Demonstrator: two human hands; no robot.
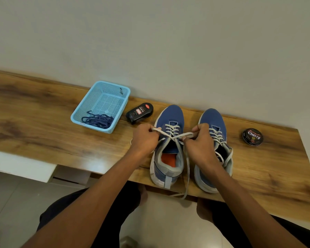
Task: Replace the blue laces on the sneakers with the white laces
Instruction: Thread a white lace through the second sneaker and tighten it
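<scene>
Here both hands, left [145, 138] and right [200, 140], pinch white lace [172, 136] loops tightly.

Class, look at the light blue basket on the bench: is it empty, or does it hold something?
Not empty. The basket holds a tangled heap of blue laces in its near corner; the rest of its floor shows bare.

You're working under soft, even indoor light, moderately bright, with a slightly greenish cast on the wall [168, 33]. A pale sheen sits on the wooden bench [34, 113] at about 7 o'clock. Shadows under the objects stay faint and short. Wide-angle distortion bows the bench edge toward 3 and 9 o'clock; corners look soft.
</scene>
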